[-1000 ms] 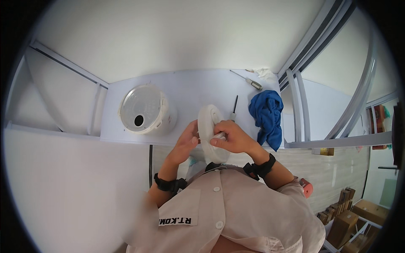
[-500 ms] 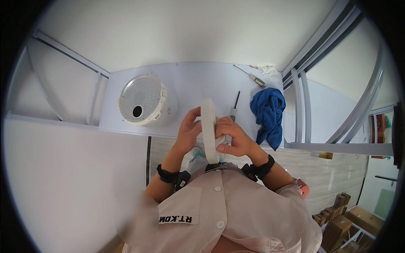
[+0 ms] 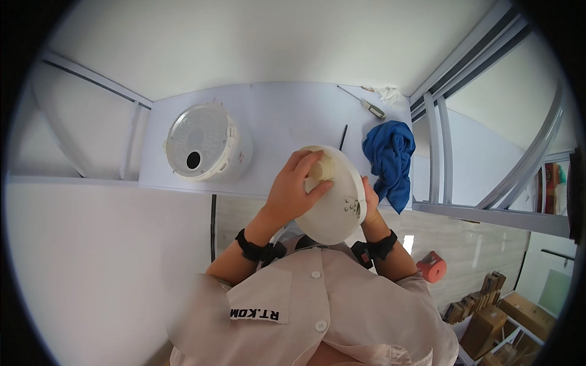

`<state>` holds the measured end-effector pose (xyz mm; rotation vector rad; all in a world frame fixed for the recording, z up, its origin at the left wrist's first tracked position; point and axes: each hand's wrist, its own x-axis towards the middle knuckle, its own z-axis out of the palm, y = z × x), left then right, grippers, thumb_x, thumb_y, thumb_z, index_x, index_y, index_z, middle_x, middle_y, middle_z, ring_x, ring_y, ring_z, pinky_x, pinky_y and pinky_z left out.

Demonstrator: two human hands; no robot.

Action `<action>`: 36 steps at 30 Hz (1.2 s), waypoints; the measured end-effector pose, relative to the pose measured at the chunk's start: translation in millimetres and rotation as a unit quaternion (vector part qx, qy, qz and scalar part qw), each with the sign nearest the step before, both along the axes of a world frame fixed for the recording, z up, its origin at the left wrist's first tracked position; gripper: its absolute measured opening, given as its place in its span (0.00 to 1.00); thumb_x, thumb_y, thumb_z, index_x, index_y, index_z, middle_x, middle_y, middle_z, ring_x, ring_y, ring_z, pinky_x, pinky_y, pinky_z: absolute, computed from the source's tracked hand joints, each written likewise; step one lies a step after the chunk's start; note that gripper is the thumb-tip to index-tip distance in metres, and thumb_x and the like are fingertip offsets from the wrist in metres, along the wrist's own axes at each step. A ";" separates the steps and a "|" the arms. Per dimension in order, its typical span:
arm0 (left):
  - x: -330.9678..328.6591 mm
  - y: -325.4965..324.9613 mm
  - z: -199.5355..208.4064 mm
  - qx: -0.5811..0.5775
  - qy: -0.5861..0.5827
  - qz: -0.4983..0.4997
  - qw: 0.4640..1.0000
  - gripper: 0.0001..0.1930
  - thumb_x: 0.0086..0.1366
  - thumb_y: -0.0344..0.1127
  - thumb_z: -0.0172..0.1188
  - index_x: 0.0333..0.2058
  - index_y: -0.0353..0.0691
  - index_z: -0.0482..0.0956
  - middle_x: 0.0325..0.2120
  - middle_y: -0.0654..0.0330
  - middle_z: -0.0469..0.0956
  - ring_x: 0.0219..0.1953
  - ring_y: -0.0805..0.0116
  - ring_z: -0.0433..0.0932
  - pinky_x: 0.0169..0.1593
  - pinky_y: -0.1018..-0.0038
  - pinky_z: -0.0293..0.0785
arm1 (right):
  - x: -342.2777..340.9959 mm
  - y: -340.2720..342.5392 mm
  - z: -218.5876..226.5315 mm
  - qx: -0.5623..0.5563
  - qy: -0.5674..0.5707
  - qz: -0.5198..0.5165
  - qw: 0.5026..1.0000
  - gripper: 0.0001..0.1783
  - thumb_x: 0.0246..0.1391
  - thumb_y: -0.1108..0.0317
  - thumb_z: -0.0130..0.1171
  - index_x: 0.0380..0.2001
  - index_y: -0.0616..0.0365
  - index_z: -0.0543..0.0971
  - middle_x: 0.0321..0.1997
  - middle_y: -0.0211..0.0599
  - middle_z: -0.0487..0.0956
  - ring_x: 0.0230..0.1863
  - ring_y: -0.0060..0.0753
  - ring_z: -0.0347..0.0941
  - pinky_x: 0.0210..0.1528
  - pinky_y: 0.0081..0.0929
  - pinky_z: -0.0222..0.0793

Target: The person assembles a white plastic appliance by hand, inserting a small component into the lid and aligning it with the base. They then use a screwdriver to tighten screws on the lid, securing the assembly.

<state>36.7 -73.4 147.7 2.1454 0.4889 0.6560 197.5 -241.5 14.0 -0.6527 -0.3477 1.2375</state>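
Observation:
Between my two hands, above the front edge of the table, is a round white lid-like disc [image 3: 326, 219]. A cream-coloured round cap [image 3: 321, 169] stands out from its face, and a cluster of small dots sits lower right on it. My left hand [image 3: 295, 189] is closed around that cap, thumb on one side and fingers on the other. Behind the disc's right rim, my right hand [image 3: 370, 201] supports it; most of its fingers are hidden. A screwdriver's dark shaft [image 3: 343, 137] shows past the disc, which covers its handle.
A white bucket [image 3: 241, 152] with a translucent lid and a black round spot stands on the table's left. To the right lie a blue cloth [image 3: 390, 161], another screwdriver [image 3: 372, 110] and crumpled white material [image 3: 389, 94]. Metal frames [image 3: 430, 152] flank the table.
The disc has turned from edge-on to face-up, showing its cap. My left hand has moved onto the cap, while my right hand has shifted behind the disc's right rim.

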 end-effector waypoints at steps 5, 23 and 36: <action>-0.2 11.6 -4.8 0.060 0.023 -0.022 0.998 0.31 0.65 0.44 0.76 0.62 0.38 0.78 0.55 0.52 0.79 0.51 0.50 0.84 0.51 0.61 0.84 | -8.5 6.6 9.5 0.011 0.032 -0.013 0.999 0.33 0.80 0.40 0.42 0.58 0.60 0.80 0.54 0.42 0.85 0.52 0.34 0.81 0.59 0.35 0.77; -5.5 44.0 1.4 -0.023 -0.004 -0.009 1.000 0.27 0.65 0.43 0.76 0.57 0.35 0.78 0.43 0.52 0.80 0.39 0.59 0.82 0.42 0.66 0.81 | -17.1 42.1 41.1 -0.042 -0.204 -0.091 0.974 0.37 0.76 0.39 0.46 0.49 0.68 0.83 0.42 0.42 0.85 0.41 0.31 0.80 0.46 0.31 0.75; -13.0 69.2 11.5 -0.038 -0.037 -0.056 0.997 0.28 0.65 0.35 0.76 0.59 0.32 0.77 0.48 0.50 0.80 0.44 0.56 0.86 0.49 0.66 0.83 | -4.2 48.8 42.0 0.001 -0.216 -0.142 0.966 0.29 0.81 0.47 0.43 0.47 0.64 0.81 0.44 0.39 0.84 0.43 0.29 0.78 0.50 0.30 0.75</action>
